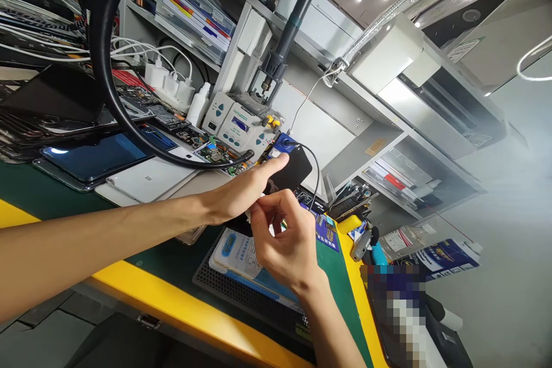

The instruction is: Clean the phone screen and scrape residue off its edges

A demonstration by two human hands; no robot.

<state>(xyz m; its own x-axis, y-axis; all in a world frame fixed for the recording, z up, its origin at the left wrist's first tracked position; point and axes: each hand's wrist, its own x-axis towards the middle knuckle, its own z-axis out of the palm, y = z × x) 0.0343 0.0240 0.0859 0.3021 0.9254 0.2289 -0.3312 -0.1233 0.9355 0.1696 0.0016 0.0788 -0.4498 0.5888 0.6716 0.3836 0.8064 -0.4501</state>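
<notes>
My left hand (241,188) reaches in from the left with its thumb on top, closed around a flat black phone-shaped panel (298,169). Whether that panel is a whole phone or only a screen I cannot tell. My right hand (287,236) is pinched, thumb against index finger, right beside the left palm. A small whitish bit shows at those fingertips, mostly hidden by the fingers. Below the hands lies a white and blue printed packet (237,253) on a black perforated mat (211,279).
Phones, among them a white one (149,178), lie at left on the green, yellow-edged bench (172,305). A black flexible hose (103,69) arches in front of a grey control box (237,126). Chargers (172,86), bottles and tools stand around; a shelf (375,149) overhangs the back.
</notes>
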